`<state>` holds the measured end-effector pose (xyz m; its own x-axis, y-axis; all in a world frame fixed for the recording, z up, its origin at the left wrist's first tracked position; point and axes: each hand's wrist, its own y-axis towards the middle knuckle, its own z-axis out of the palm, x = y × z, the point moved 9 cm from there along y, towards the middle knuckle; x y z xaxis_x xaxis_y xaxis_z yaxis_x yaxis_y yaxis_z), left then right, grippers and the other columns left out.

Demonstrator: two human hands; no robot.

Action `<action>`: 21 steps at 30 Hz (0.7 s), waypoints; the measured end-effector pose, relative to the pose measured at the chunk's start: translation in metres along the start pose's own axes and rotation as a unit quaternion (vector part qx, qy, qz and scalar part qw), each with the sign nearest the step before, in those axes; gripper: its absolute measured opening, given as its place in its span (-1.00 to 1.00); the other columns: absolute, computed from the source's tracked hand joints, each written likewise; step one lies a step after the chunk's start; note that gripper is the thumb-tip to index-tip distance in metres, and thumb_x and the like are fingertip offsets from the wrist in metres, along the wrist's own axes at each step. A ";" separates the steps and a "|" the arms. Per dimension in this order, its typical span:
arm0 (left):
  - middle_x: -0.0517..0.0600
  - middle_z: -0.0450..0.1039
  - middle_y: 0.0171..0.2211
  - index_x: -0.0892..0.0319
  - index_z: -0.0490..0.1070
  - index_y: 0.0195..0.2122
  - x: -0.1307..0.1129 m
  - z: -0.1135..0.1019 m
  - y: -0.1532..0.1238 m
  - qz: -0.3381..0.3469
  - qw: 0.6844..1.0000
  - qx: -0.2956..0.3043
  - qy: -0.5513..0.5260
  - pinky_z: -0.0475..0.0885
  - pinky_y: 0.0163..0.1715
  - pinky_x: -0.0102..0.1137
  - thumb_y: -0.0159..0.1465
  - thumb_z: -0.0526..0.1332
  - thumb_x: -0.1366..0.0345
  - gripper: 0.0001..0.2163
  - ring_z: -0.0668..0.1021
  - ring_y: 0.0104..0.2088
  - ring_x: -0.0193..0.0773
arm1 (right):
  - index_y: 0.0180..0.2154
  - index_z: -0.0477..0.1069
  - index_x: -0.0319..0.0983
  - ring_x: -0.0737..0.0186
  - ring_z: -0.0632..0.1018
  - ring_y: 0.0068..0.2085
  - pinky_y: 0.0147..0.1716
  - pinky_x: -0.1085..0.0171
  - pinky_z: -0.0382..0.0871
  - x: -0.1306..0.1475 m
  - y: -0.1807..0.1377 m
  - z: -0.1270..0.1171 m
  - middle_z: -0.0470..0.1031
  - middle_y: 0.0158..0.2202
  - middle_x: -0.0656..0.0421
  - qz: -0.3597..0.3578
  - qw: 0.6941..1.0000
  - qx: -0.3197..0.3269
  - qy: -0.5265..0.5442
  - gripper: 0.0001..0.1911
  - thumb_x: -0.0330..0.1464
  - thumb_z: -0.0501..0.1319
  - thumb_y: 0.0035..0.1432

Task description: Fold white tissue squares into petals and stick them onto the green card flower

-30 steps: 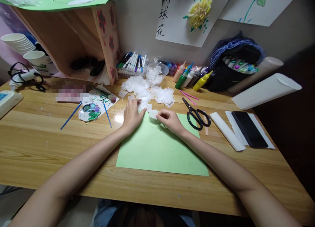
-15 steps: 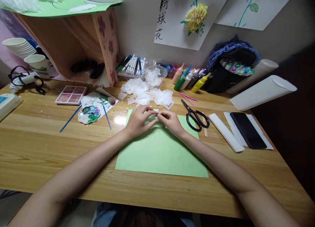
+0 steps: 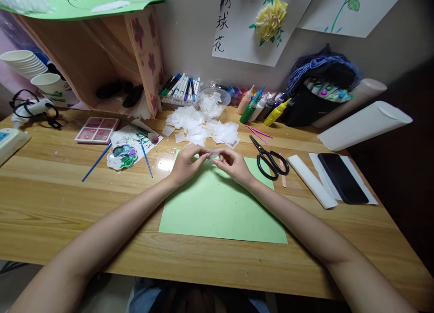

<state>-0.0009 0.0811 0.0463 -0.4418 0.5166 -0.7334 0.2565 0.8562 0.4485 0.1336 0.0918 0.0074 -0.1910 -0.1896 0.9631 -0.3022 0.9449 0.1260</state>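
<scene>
Between my two hands is a small, thin white paper piece, pinched from both sides. My left hand has its thumb and fingertips closed on the left edge of it. On the other side, the fingers of my right hand grip its right edge. Both hands are just above the upper part of a green paper sheet lying on the wooden table. Just beyond them lies a loose heap of white paper squares, and a clear plastic bowl behind it holds more squares.
Black-handled scissors and a wooden stick lie right of the sheet, near a white paper roll and a phone. Paint bottles stand at the back. A paint palette and brushes are on the left.
The fingers of both hands have shifted, and my left thumb has moved up against the paper piece. More of the paper now shows between the fingertips.
</scene>
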 end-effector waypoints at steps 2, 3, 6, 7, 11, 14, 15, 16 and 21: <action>-0.03 0.52 -0.40 0.15 0.48 -0.33 0.001 0.001 0.000 -0.001 1.000 0.006 -0.010 0.34 -0.25 -0.37 0.26 0.17 0.26 -0.87 0.50 -0.33 -0.28 | -0.34 0.46 -0.25 0.38 0.23 -0.48 -0.48 0.33 0.10 0.000 0.000 -0.001 0.21 -0.48 0.26 -0.008 1.000 -0.009 -0.024 -0.76 -0.19 0.28 0.04; -0.03 0.52 -0.39 0.15 0.48 -0.33 0.001 0.002 0.000 -0.002 1.000 0.007 -0.014 0.34 -0.25 -0.37 0.26 0.17 0.26 -0.87 0.50 -0.33 -0.28 | -0.39 0.46 -0.25 0.38 0.24 -0.48 -0.48 0.32 0.10 0.000 0.000 -0.002 0.21 -0.49 0.26 -0.008 0.999 -0.014 -0.030 -0.75 -0.18 0.28 0.04; -0.04 0.52 -0.38 0.15 0.47 -0.33 0.006 0.002 0.000 -0.027 0.999 0.004 -0.032 0.36 -0.25 -0.38 0.26 0.16 0.25 -0.86 0.50 -0.33 -0.29 | -0.45 0.44 -0.26 0.37 0.26 -0.47 -0.47 0.31 0.11 -0.001 0.000 -0.003 0.24 -0.49 0.25 -0.006 0.999 -0.016 -0.044 -0.72 -0.16 0.28 0.05; -0.04 0.52 -0.38 0.15 0.47 -0.33 0.008 0.001 0.000 -0.040 0.998 0.002 -0.038 0.37 -0.25 -0.39 0.26 0.15 0.24 -0.85 0.51 -0.34 -0.29 | -0.46 0.43 -0.26 0.36 0.26 -0.47 -0.46 0.31 0.12 0.000 0.000 -0.003 0.26 -0.48 0.24 -0.007 0.999 -0.013 -0.048 -0.72 -0.15 0.27 0.05; -0.04 0.52 -0.39 0.16 0.46 -0.33 0.011 0.001 0.002 -0.060 0.996 0.003 -0.066 0.38 -0.27 -0.40 0.27 0.14 0.22 -0.83 0.51 -0.35 -0.30 | -0.46 0.41 -0.25 0.38 0.25 -0.48 -0.47 0.31 0.10 0.005 0.000 0.001 0.24 -0.48 0.25 -0.019 0.998 0.007 -0.055 -0.73 -0.16 0.28 0.04; -0.04 0.51 -0.40 0.15 0.46 -0.33 0.010 0.004 0.002 -0.064 0.995 0.019 -0.076 0.39 -0.27 -0.40 0.27 0.13 0.20 -0.82 0.51 -0.36 -0.30 | -0.42 0.39 -0.24 0.41 0.19 -0.52 -0.51 0.33 0.07 0.003 -0.001 0.004 0.18 -0.51 0.29 -0.010 0.999 0.020 -0.043 -0.71 -0.16 0.32 -0.01; -0.04 0.51 -0.40 0.15 0.46 -0.32 0.011 0.006 0.001 -0.067 0.994 0.025 -0.077 0.39 -0.26 -0.40 0.28 0.12 0.19 -0.82 0.51 -0.36 -0.30 | -0.40 0.38 -0.24 0.41 0.18 -0.53 -0.51 0.33 0.07 0.002 -0.001 0.004 0.18 -0.51 0.30 -0.005 0.999 0.023 -0.034 -0.70 -0.14 0.32 -0.02; -0.04 0.51 -0.40 0.15 0.46 -0.32 0.011 0.006 0.001 -0.069 0.994 0.029 -0.077 0.39 -0.26 -0.39 0.28 0.12 0.18 -0.81 0.51 -0.36 -0.29 | -0.38 0.38 -0.24 0.41 0.18 -0.53 -0.51 0.34 0.07 0.001 -0.001 0.004 0.19 -0.51 0.30 -0.002 0.999 0.023 -0.024 -0.68 -0.13 0.32 -0.02; -0.05 0.50 -0.42 0.16 0.46 -0.33 0.011 0.008 0.001 -0.068 0.994 0.037 -0.078 0.39 -0.27 -0.41 0.27 0.13 0.19 -0.81 0.51 -0.37 -0.30 | -0.48 0.37 -0.26 0.37 0.24 -0.48 -0.48 0.32 0.09 -0.001 -0.001 0.000 0.23 -0.52 0.26 -0.005 0.999 -0.002 -0.039 -0.67 -0.12 0.27 0.05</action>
<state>0.0009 0.0875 0.0344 -0.3385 0.3870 -0.8577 0.2684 0.9133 0.3062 0.1344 0.0910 0.0068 -0.2611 -0.2183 0.9403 -0.3003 0.9441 0.1358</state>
